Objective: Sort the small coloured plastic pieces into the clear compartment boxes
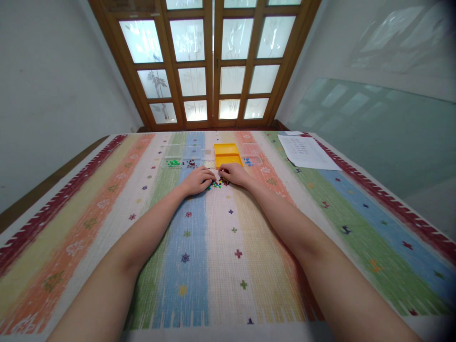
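Note:
A small heap of tiny multicoloured pieces [215,185] lies on the striped tablecloth between my hands. My left hand [198,181] rests at the heap's left side, its fingers loosely bent and the thumb apart from them. On the other side, my right hand [234,174] has its fingers curled together over the pieces; whatever is in them is too small to make out. Just beyond the hands stands an open yellow box [228,148]. Clear boxes flank it, with green pieces [173,163], dark red-brown pieces [191,163], pale pieces [209,164] and blue pieces [247,161] in them.
A printed paper sheet [307,152] lies at the far right of the tablecloth [224,266]. Behind the table are wooden doors [213,61] with frosted panes. A glass-like panel [377,128] leans along the right wall.

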`<state>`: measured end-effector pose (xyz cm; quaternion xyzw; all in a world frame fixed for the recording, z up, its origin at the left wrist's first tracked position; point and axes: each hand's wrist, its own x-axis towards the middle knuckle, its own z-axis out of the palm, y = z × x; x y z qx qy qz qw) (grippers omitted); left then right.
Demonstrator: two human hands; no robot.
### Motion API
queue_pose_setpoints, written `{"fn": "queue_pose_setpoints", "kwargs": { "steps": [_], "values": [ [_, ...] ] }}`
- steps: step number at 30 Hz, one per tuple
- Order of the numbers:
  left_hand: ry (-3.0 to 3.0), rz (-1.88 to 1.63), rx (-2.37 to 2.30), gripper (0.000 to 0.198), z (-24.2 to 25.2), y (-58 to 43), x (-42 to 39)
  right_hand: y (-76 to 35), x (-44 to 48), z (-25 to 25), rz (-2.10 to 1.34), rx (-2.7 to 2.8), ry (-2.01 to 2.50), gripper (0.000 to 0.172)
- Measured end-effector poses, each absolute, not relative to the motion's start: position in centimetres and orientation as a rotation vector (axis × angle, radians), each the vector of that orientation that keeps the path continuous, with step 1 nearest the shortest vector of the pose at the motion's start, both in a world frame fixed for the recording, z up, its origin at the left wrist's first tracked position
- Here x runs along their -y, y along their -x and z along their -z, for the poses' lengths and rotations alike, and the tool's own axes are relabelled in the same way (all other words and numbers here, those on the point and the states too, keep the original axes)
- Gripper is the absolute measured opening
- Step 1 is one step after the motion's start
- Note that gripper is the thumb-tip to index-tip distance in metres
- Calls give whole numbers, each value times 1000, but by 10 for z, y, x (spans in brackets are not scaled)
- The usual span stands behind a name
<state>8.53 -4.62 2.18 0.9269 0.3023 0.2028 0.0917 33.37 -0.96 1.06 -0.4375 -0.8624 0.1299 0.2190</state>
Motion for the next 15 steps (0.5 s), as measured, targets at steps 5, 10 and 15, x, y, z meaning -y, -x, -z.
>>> {"fn": "queue_pose_setpoints", "kwargs": {
  "steps": [5,10,15],
  "values": [
    [-2716,-671,-924,37,-19,-85,44,-335,9,-9,-366,2386,1171,21],
    [-2635,-817,-1035,36,-15,-77,36,-334,10,-10,-380,2375,1181,20],
    [-2456,-1040,-1289,37,-12,-62,23,-333,10,-11,-384,2386,1207,19]
  ]
}}
